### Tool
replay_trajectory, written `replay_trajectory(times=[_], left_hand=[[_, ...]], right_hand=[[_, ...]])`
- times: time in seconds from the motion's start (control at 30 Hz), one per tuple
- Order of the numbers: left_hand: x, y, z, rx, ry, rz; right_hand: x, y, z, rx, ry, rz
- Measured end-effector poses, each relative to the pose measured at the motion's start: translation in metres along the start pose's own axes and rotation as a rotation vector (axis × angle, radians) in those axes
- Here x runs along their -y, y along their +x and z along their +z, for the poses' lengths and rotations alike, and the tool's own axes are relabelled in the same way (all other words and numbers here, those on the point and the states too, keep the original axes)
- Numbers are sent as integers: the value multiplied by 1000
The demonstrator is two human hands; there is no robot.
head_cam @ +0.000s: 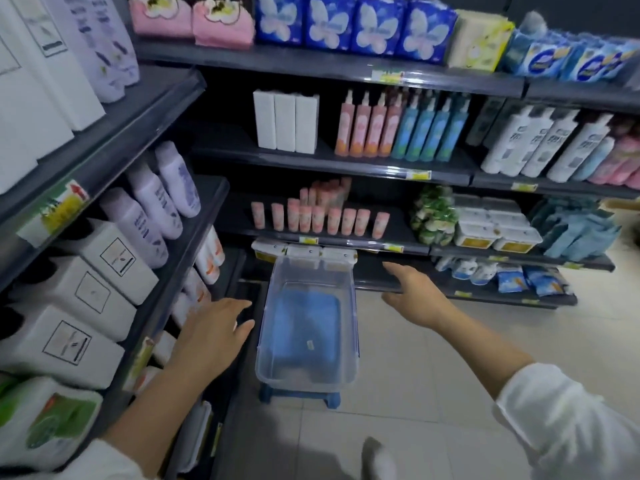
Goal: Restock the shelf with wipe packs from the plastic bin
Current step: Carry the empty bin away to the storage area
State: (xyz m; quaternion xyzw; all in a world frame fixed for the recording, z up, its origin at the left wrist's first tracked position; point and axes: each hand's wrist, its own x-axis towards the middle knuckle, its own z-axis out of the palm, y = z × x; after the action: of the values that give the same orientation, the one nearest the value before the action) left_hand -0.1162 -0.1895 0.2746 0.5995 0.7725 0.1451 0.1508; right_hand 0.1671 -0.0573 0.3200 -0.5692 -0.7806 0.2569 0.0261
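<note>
A clear plastic bin point(351, 327) stands on a blue stool point(298, 398) in front of the lowest shelf point(388, 284); nothing lies inside it and the stool's blue top shows through its floor. A row of white wipe packs point(304, 252) sits on that shelf just behind the bin's far rim. My left hand point(213, 336) hovers left of the bin with fingers stretched out, holding nothing. My right hand point(415, 296) reaches in from the right, fingers relaxed and empty, close to the shelf edge beside the bin.
Shelving on the left point(180, 216) carries white jugs and lilac bottles. The back shelves hold pink tubes point(318, 216), spray bottles point(398, 126) and tissue packs. Blue snack-like packs point(533, 278) lie on the lower right shelf. Pale floor tiles point(433, 393) spread to the right.
</note>
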Motion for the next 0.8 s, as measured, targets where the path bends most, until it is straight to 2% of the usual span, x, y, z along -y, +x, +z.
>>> replay_trajectory(times=[0.23, 0.5, 0.63, 0.8], left_hand=[[-14, 58, 47, -7, -60, -125], [-50, 113, 135, -47, -156, -350], [-37, 125, 180, -25, -233, -476], [-16, 127, 222, -52, -210, -623]], right_hand=[[-34, 110, -5, 113, -13, -101], [-77, 232, 11, 307, -72, -210], [-90, 282, 30, 344, -124, -221], [-96, 333, 65, 364, -131, -264]])
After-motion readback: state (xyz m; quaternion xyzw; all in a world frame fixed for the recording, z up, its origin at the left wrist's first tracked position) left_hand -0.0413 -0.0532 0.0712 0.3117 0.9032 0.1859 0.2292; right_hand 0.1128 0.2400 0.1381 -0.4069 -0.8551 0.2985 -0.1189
